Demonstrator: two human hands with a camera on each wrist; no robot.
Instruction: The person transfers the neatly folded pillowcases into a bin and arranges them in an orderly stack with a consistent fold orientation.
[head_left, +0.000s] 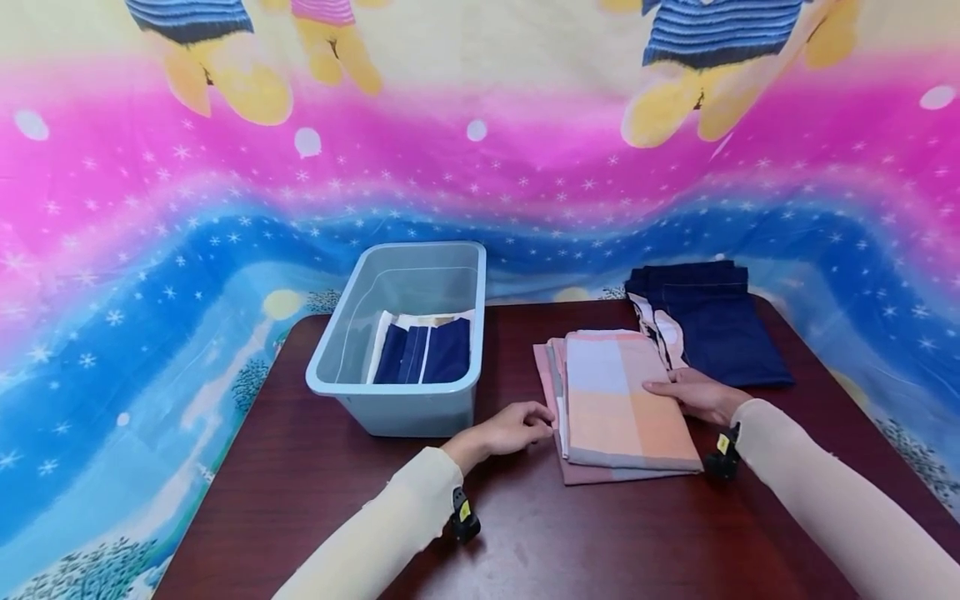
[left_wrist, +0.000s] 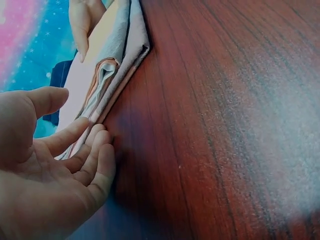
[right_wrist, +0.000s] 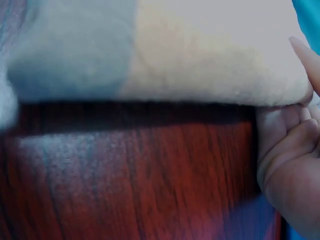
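Observation:
A folded checked cloth [head_left: 615, 400] in pink, white, orange and grey lies on the table in several layers. My right hand [head_left: 696, 393] grips its right edge, thumb on top and fingers underneath; in the right wrist view the fingers [right_wrist: 287, 125] go under that edge. At the cloth's left edge is my left hand [head_left: 513, 429], palm turned toward the layers and fingers loosely bent. In the left wrist view this hand [left_wrist: 65, 160] has thumb and fingers apart, with fingertips at the layered edge; whether they touch it I cannot tell.
A grey-blue plastic bin [head_left: 405, 408] stands left of the cloth, with a folded navy and white cloth [head_left: 427, 352] inside. Behind my right hand lies a folded navy cloth [head_left: 727, 333] with a white patterned part. A printed curtain [head_left: 480, 167] hangs behind the dark wooden table [head_left: 525, 542].

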